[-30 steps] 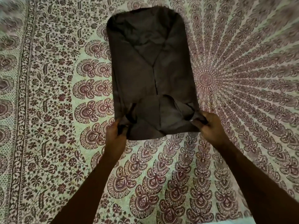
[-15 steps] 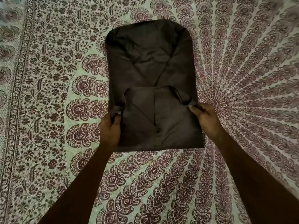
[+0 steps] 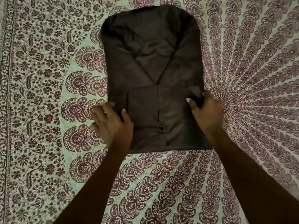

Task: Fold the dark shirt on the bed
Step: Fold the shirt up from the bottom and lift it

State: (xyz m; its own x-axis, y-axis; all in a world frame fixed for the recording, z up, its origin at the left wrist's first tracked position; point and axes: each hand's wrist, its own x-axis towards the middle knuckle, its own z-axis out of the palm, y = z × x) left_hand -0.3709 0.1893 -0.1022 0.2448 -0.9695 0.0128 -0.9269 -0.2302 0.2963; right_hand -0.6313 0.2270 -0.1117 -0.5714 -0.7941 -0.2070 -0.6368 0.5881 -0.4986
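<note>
The dark shirt (image 3: 150, 62) lies flat in the middle of the bed, its sides folded in and its bottom part folded up over the body. A small dark button (image 3: 161, 127) shows on the folded-up flap. My left hand (image 3: 111, 125) rests on the flap's left edge, fingers spread and mostly straight, with the thumb on the cloth and the other fingers reaching onto the bedspread. My right hand (image 3: 207, 113) grips the flap's upper right corner, with dark cloth bunched between its thumb and curled fingers.
A patterned bedspread (image 3: 48, 110) in pale green with maroon motifs covers the whole bed around the shirt. Its denser floral border (image 3: 6, 94) runs down the far left.
Both hands carried the shirt's bottom edge up and away from me and laid it over the body. The left hand has since let go and spread flat; the right hand still holds its corner.
</note>
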